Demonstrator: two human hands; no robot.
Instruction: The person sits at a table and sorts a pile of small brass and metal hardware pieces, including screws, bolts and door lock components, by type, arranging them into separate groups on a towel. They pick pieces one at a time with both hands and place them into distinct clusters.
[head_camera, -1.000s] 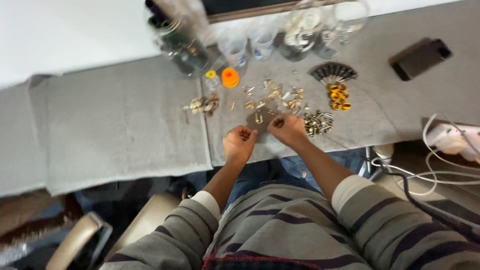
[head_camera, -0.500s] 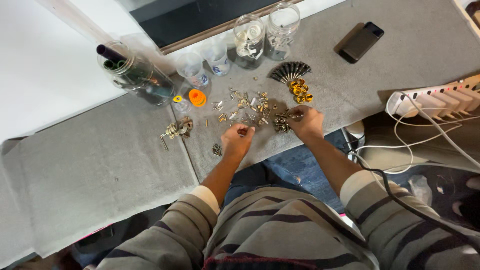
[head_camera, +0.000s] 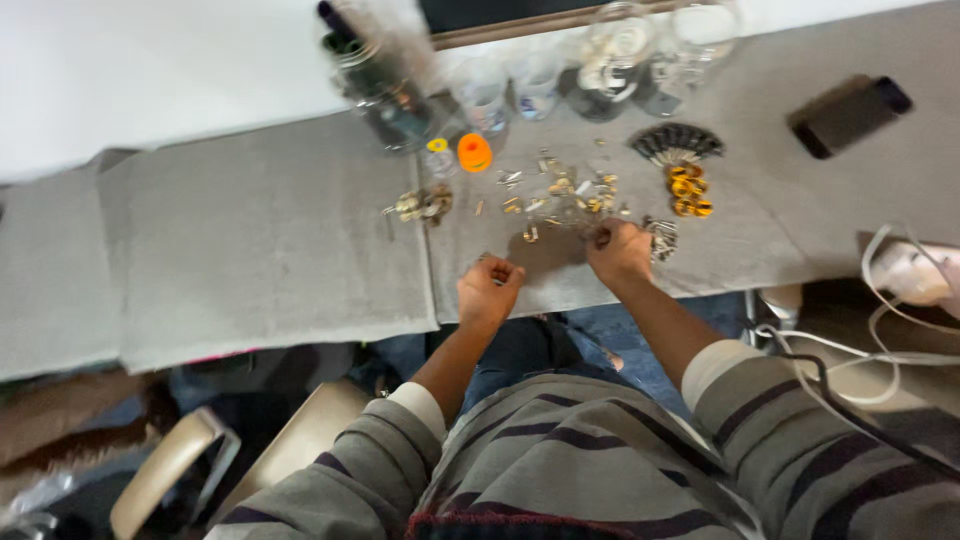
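Both hands drawn nearer the table edge, left hand (head_camera: 488, 290) and right hand (head_camera: 620, 252) each pinching a tiny metal piece (head_camera: 497, 270), orientation unclear.

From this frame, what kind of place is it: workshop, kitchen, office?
Likely a small hobby or assembly bench, not a kitchen. A grey cloth-covered table carries scattered small metal parts, glass jars hold more bits, and both hands, left hand and right hand, work over the pile.

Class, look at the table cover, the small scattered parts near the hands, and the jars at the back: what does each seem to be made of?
Table cover: grey felt-like cloth, matte and soft-looking. Small parts: probably metal, with silver and brass-like glints. Jars: likely clear glass, see-through and shiny, though blurred.
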